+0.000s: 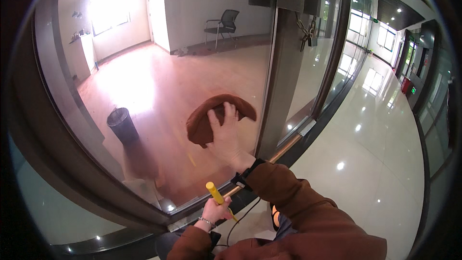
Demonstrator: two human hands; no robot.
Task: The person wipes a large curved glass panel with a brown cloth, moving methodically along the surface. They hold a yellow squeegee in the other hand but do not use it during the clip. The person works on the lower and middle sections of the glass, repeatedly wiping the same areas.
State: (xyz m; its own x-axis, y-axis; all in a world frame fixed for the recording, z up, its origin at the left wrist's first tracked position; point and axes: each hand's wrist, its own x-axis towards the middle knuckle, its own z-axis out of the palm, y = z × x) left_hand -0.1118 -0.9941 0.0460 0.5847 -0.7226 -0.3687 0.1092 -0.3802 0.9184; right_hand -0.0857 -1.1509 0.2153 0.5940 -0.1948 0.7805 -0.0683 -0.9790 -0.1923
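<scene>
My right hand lies spread on a folded brown cloth, which is pressed against a large glass pane. Below and to the left, my left hand is closed around the yellow handle of a tool whose other end is largely hidden by the hand. A black strap circles my right wrist, and a metal bracelet sits on the left one. A thin black cable hangs beside my left hand.
A dark metal frame borders the glass on the right, with a chain and padlock beyond it. Through the glass appear a black bin and a chair. A glossy tiled corridor runs along the right.
</scene>
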